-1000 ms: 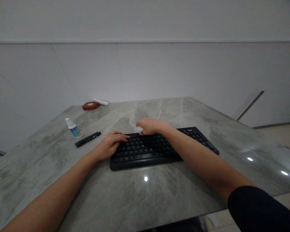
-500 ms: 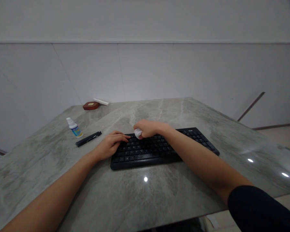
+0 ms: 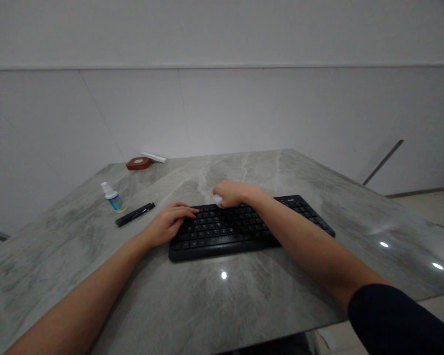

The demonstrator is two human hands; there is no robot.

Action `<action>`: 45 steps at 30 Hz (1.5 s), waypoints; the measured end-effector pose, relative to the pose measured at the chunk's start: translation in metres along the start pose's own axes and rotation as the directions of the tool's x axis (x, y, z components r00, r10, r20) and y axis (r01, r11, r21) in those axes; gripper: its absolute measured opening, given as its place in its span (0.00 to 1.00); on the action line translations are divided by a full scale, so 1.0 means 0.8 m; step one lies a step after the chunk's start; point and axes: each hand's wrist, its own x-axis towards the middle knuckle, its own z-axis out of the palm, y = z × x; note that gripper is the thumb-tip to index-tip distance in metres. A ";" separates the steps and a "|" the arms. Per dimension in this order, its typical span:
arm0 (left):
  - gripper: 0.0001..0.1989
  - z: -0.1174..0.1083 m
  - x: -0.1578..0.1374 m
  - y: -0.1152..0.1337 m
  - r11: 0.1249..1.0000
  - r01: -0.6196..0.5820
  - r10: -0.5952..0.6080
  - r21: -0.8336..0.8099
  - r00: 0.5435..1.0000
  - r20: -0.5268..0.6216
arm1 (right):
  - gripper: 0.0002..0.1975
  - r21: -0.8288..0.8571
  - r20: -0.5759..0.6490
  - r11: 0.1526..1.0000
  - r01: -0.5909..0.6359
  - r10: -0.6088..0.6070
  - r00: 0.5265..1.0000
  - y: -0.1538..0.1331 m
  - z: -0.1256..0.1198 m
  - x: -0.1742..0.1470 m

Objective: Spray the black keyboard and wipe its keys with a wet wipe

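A black keyboard point(image 3: 222, 240) lies on the grey marbled table. Across its upper left corner rest the outstretched fingers of my left hand point(image 3: 172, 222), lying flat on the keys and the edge. My right hand point(image 3: 235, 194) is closed around a small crumpled white tissue point(image 3: 218, 199), of which only a bit sticks out on the left. It is at the keyboard's far edge, over the top row of keys, left of the middle. My right forearm crosses above the keys and hides part of them.
Left of the keyboard lie a slim black pen-like tool point(image 3: 135, 215) and a small white spray bottle point(image 3: 113, 198) with a blue label. Near the table's back edge sit a dark red case point(image 3: 138, 163) and a flat white strip point(image 3: 155, 157). A pale wall point(image 3: 222, 108) stands behind.
My right hand has slid a little to the right along the keyboard's top row with the tissue. My left hand and the keyboard have stayed in place.
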 end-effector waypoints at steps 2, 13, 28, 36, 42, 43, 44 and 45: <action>0.18 0.000 0.000 0.000 1.000 0.000 0.000 -0.001 1.000 0.003 | 0.17 0.010 0.041 1.000 -0.019 0.018 0.999 0.001 -0.001 0.000; 0.16 0.001 -0.001 -0.001 1.000 -0.013 0.013 0.003 1.000 -0.002 | 0.18 0.001 0.100 1.000 -0.031 0.030 0.994 -0.002 -0.007 -0.002; 0.17 0.000 -0.001 0.000 1.000 0.002 -0.002 -0.004 1.000 -0.004 | 0.16 0.026 0.029 0.999 0.044 -0.044 0.999 -0.014 -0.001 0.003; 0.17 0.001 -0.001 0.000 1.000 0.007 -0.007 -0.008 1.000 0.003 | 0.17 0.019 -0.029 1.000 0.024 -0.024 0.999 -0.008 0.002 0.003; 0.17 0.002 -0.003 -0.003 1.000 0.006 -0.006 -0.012 1.000 -0.004 | 0.17 0.024 -0.049 0.998 0.058 -0.057 0.997 -0.008 0.002 0.004; 0.17 0.002 -0.002 -0.002 1.000 0.007 -0.007 -0.009 1.000 -0.003 | 0.17 0.032 -0.036 0.998 0.063 -0.061 0.997 -0.007 0.002 0.004; 0.16 0.002 -0.002 -0.002 1.000 0.005 -0.005 -0.007 1.000 -0.003 | 0.17 0.041 -0.018 0.997 0.065 -0.065 0.998 -0.006 0.002 0.004; 0.16 0.002 -0.002 -0.002 1.000 0.003 -0.003 -0.007 1.000 -0.002 | 0.17 0.048 0.000 0.997 0.065 -0.065 0.998 -0.005 0.001 0.004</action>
